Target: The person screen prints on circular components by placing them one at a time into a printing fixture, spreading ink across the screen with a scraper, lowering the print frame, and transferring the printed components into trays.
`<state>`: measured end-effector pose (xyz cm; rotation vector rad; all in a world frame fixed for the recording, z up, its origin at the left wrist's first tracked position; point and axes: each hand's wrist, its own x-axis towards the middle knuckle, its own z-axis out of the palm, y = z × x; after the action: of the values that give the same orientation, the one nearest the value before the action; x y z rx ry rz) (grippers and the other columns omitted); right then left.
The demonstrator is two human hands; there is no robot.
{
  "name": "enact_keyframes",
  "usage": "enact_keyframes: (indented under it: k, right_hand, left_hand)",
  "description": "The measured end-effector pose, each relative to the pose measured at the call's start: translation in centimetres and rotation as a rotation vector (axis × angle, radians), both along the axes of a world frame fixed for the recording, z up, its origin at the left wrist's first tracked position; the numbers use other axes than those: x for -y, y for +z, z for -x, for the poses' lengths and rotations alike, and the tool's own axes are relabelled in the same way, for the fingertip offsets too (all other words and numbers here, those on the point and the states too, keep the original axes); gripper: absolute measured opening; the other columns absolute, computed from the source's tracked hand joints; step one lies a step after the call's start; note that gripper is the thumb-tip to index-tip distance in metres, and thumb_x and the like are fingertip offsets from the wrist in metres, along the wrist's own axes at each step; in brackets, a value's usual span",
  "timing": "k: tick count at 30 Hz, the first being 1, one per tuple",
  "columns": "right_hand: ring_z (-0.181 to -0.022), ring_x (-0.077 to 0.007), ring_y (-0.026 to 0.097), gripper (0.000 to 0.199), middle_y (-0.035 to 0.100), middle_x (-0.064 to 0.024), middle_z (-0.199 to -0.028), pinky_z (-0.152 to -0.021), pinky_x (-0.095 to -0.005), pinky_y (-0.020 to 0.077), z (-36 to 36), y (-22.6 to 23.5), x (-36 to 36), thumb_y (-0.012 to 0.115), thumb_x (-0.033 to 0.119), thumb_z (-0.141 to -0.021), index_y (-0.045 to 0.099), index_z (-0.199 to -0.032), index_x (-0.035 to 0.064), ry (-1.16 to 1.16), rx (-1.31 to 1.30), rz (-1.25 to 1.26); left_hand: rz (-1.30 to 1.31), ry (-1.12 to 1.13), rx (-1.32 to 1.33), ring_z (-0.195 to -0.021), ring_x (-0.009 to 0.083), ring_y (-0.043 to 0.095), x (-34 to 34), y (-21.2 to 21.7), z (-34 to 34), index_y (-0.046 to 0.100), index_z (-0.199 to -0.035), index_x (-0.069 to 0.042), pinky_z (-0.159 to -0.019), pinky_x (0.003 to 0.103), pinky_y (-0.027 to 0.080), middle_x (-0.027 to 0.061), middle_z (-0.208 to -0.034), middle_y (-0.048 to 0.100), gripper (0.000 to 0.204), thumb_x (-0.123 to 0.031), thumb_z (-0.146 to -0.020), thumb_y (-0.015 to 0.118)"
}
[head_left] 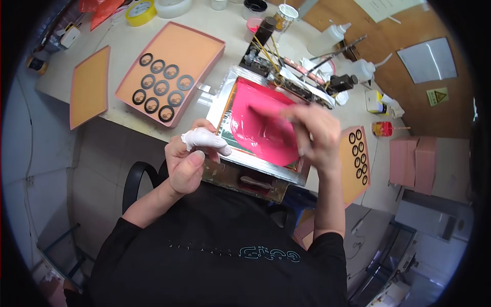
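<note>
My left hand (188,162) is held by the near left corner of the silver screen-printing frame (276,173). White finger covers (204,140) wrap at least one of its fingers. The fingers are curled toward the thumb, and whatever lies between them is hidden. Over the frame, my right hand (314,134) is closed round a pink-coated stick or spatula (267,112), partly smeared by motion. Its tip reaches into the thick pink ink (245,130) spread across the screen. Below the frame's near edge, a stained wooden base (230,178) shows.
Left of the frame, a shallow peach tray (169,43) carries several black rings, with another flat tray (89,87) beside it. More rings lie on a board (355,176) at right. A clamp mechanism (261,61), squeeze bottles (330,38) and a red ink cup (381,129) stand around the frame.
</note>
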<state>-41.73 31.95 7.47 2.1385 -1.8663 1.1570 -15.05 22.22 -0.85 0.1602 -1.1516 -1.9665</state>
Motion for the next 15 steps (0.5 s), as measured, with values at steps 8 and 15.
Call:
enact_keyframes:
  k: [8, 15]
  right_hand:
    - [-0.064, -0.0192, 0.054, 0.036, 0.070, -0.0045, -0.080, -0.060, -0.0319, 0.0453, 2.0, 0.7, -3.8, 0.066, -0.011, -0.074, 0.078, -0.105, 0.0034, -0.293, -0.064, -0.022]
    - [-0.063, -0.0212, 0.053, 0.029, 0.066, -0.0079, -0.075, -0.061, -0.0319, 0.0448, -4.9, 3.3, -6.5, 0.065, -0.010, -0.077, 0.077, -0.102, 0.0000, -0.292, -0.164, -0.114]
  left_hand:
    - [0.047, -0.044, -0.003, -0.100, 0.0239, 0.066, 0.0, -0.1, -0.2, 0.067, -0.127, 0.010, -0.077, 0.025, 0.056, 0.0255, -0.141, 0.048, 0.040, -0.019, -0.101, 0.060]
    - [-0.079, 0.068, 0.025, -0.087, 0.0191, 0.061, -0.3, 1.8, 0.5, 0.075, -0.115, 0.009, -0.071, 0.022, 0.052, 0.0193, -0.121, 0.063, 0.042, -0.005, -0.082, 0.053]
